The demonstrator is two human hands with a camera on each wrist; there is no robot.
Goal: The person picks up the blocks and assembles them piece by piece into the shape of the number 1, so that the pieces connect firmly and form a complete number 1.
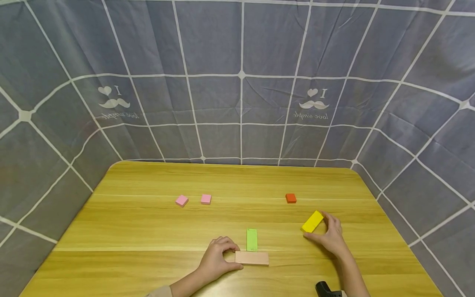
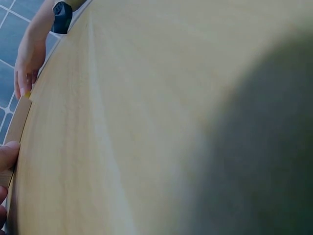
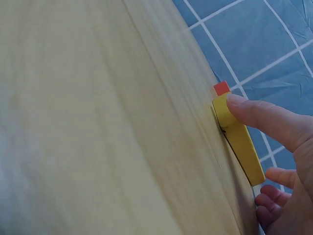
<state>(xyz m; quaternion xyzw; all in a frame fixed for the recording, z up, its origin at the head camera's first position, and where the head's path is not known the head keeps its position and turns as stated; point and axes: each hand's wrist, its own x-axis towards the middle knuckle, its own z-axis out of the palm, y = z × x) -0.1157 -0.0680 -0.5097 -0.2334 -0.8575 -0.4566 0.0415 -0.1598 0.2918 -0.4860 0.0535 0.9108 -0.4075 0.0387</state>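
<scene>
L hand (image 1: pixel 216 260) grips tan blk (image 1: pixel 253 258), R hand (image 1: pixel 331 236) yellow blk (image 1: pixel 312 221).

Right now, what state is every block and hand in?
Left hand: gripping beige block
Right hand: gripping yellow block
Beige block: left end held
Yellow block: held, slanted
Green block: flat, unheld
Red block: flat, unheld
Left pink block: flat, unheld, askew
Right pink block: flat, unheld

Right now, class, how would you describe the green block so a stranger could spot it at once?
On the wooden table, find the left hand near the front middle, gripping the left end of a beige block. Just beyond that block, at right angles to it, lies the green block, the only green piece there.
</scene>
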